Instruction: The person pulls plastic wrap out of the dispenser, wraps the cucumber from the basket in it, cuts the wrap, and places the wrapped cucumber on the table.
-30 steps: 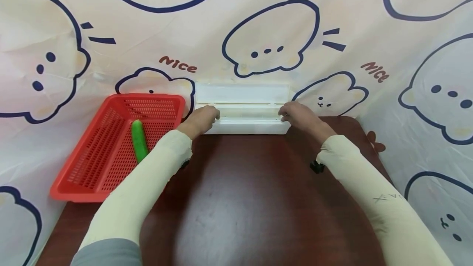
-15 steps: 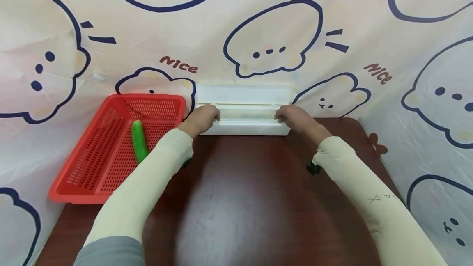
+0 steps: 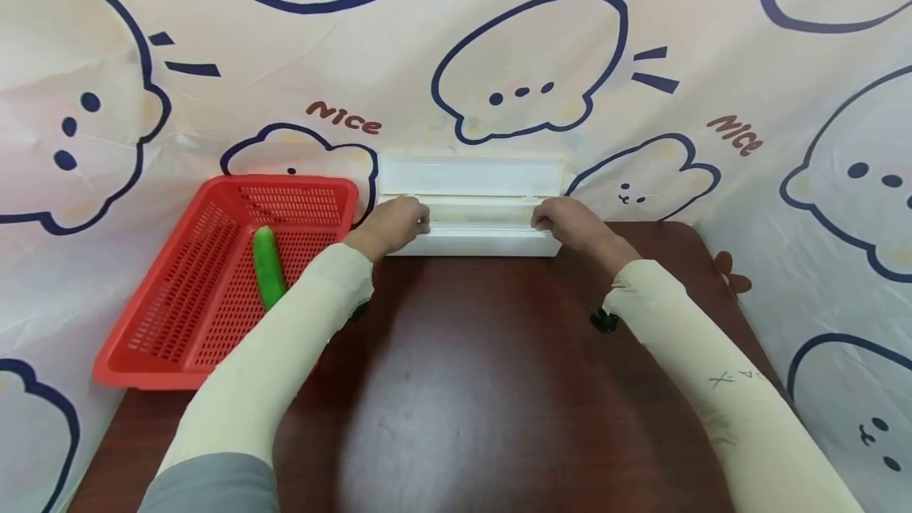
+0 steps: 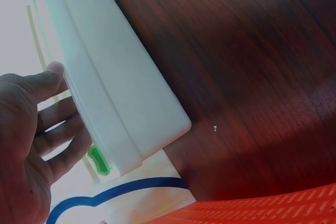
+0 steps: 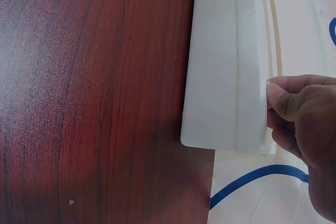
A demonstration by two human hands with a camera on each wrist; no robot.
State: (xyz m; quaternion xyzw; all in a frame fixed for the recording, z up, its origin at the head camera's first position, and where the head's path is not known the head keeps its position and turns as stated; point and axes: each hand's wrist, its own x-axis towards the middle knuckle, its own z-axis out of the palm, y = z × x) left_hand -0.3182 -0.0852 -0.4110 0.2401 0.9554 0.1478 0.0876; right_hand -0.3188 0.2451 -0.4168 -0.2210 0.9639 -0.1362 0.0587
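A white cling film dispenser (image 3: 484, 244) stands at the back of the table with its lid (image 3: 470, 176) raised. My left hand (image 3: 394, 226) is at its left end; in the left wrist view thumb and forefinger meet over the front rim, pinching at the film's edge, with the other fingers spread behind the rim. A green piece (image 4: 98, 160) shows on that end. At the right end my right hand (image 3: 575, 224) pinches a thin clear edge of cling film (image 5: 268, 81) between thumb and forefinger, right at the rim.
On the left stands a red perforated plastic basket (image 3: 214, 382) with a green cucumber (image 3: 267, 267) lying in it. The dark wooden table (image 3: 470, 386) reaches back to a cartoon-printed curtain (image 3: 399, 62), which also closes off both sides.
My right hand has moved slightly left along the dispenser, and its fingers have drawn together into a pinch. The left hand stays nearly in place. The head view has shifted a little.
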